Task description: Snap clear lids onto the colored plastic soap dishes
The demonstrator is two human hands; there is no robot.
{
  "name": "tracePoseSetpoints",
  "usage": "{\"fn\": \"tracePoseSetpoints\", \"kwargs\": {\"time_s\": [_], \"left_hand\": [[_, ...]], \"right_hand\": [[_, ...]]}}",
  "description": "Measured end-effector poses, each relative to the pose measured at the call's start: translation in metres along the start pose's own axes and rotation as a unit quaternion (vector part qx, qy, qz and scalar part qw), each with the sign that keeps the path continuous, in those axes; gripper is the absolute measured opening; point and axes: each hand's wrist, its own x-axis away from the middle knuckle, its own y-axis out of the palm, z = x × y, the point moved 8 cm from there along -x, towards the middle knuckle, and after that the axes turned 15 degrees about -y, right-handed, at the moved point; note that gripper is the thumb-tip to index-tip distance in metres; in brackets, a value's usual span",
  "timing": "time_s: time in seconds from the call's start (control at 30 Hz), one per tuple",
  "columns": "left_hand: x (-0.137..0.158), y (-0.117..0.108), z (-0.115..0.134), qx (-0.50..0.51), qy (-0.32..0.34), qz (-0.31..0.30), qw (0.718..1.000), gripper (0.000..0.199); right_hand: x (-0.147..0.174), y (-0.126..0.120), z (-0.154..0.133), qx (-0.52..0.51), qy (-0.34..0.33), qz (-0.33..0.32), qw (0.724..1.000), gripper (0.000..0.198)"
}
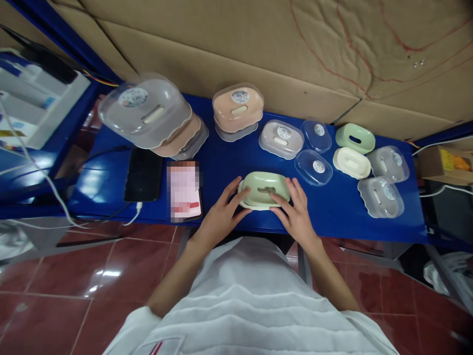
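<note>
A light green soap dish tray point(263, 179) with a slot in its floor sits in a cream base point(258, 207) near the table's front edge. My left hand point(220, 213) grips its left end, thumb low at the front and a finger reaching inside. At the right end, my right hand point(298, 213) holds it the same way, with one finger over the slot. To the right are another green tray point(365, 143) and a cream base point(351, 162). Two clear lids point(314, 167) lie just beyond my right hand.
Stacked grey and peach soap boxes point(148, 116) stand at the back left, and peach ones point(238, 106) at the back middle. A grey box point(281, 140) and two more at the right point(380, 197) have clear lids. Two phones point(143, 175) lie left on the blue table point(218, 162).
</note>
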Motion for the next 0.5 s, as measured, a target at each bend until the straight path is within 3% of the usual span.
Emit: {"fn": "tracePoseSetpoints", "kwargs": {"time_s": [0.27, 0.5], "left_hand": [[0.001, -0.007, 0.003, -0.040, 0.030, 0.039, 0.998, 0.044], [0.005, -0.002, 0.005, -0.037, 0.037, 0.029, 0.998, 0.046]], "right_hand": [[-0.015, 0.007, -0.008, -0.019, -0.067, -0.060, 0.996, 0.043], [-0.011, 0.014, -0.015, -0.004, -0.105, -0.068, 0.992, 0.046]]}}
